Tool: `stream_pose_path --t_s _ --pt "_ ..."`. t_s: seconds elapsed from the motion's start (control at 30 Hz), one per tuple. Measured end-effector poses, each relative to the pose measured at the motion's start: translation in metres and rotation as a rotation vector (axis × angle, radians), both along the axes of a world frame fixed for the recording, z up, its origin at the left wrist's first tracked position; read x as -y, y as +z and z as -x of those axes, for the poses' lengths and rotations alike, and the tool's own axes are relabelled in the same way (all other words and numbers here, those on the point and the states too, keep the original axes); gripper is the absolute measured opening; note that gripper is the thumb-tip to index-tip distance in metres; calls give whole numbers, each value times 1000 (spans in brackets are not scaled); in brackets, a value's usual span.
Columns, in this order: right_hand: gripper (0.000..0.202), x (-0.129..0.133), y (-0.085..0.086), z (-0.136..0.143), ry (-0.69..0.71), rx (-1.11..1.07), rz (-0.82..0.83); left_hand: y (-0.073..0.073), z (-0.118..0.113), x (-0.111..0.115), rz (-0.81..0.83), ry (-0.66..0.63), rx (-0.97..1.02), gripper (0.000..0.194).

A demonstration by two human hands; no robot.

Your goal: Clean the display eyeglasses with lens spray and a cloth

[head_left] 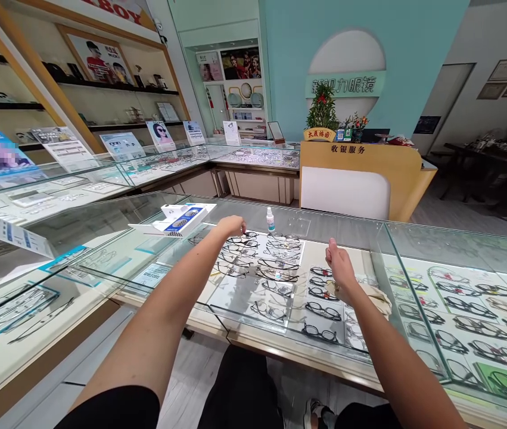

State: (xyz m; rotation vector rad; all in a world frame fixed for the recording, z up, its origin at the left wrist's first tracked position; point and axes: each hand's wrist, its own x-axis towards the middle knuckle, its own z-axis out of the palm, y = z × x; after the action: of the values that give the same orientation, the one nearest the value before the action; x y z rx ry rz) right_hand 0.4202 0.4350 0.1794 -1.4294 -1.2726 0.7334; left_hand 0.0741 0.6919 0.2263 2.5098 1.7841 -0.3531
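Note:
My left hand (232, 226) reaches over the glass display case, fingers bent down and pressed together at the far rows of eyeglasses (245, 239). A small dark thing shows at its fingertips, too hidden to name. Nearer me, my right hand (339, 262) is closed above the case with its thumb up. Whatever lies inside that fist, if anything, is hidden. A beige cloth (377, 298) shows on both sides of the right wrist; I cannot tell whether the hand touches it. Below the right hand are black-framed glasses (323, 311). A white spray bottle (270, 219) stands upright beyond the glasses.
An open white-and-blue box (180, 220) sits on the glass left of my left hand. More frames fill the right case (472, 307). A white folded card stand (7, 244) is at far left. Beyond the cases stands a wooden cashier counter (369, 158).

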Motion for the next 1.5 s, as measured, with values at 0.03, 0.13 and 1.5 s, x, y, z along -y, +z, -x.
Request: stream_pose_path --t_s 0.03,0.13,1.5 --pt "64 0 0 0 2 3 -5 0 0 0 2 4 0 32" --pt "66 -1 -1 0 -7 8 -1 0 0 1 3 17 4 35" --pt "43 8 48 -49 107 -189 -193 -5 -232 187 381 -197 1835 42"
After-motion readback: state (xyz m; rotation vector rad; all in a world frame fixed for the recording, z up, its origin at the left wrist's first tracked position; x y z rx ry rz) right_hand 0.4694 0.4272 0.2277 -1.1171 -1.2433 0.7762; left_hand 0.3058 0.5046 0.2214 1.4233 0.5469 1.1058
